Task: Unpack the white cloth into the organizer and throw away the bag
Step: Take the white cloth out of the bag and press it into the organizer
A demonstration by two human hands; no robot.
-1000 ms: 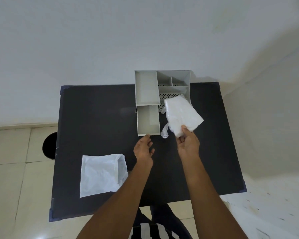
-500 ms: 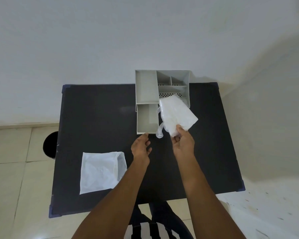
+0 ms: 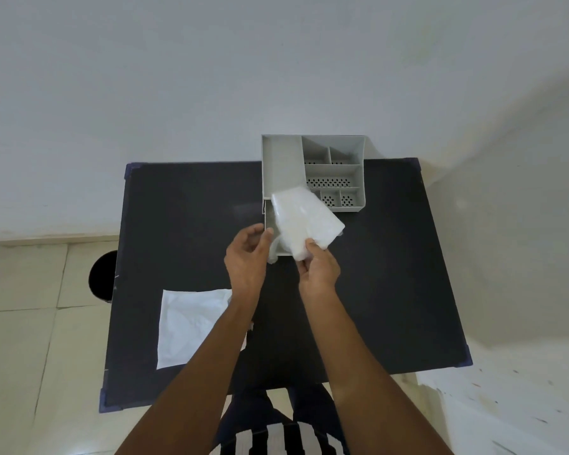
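Note:
The grey organizer (image 3: 280,165) stands at the back middle of the black table (image 3: 391,290). My right hand (image 3: 319,270) pinches the near corner of the folded white cloth (image 3: 304,221), which looks glossy. The cloth lies tilted over the organizer's low front-left compartment and hides most of it. A thin translucent bit hangs from it at the compartment's near edge. My left hand (image 3: 248,254) is at that compartment's near-left corner, fingers apart and curled, holding nothing. The flat white bag (image 3: 188,326) lies on the table's near-left part, partly under my left forearm.
A round black bin (image 3: 102,274) stands on the tiled floor just off the table's left edge. The organizer's right side has several small perforated compartments (image 3: 334,182). A white wall rises behind the table and another to the right.
My right hand has carried the cloth left and nearer, from beside the organizer's right half to over its front-left compartment. My left hand has moved forward to that compartment's corner.

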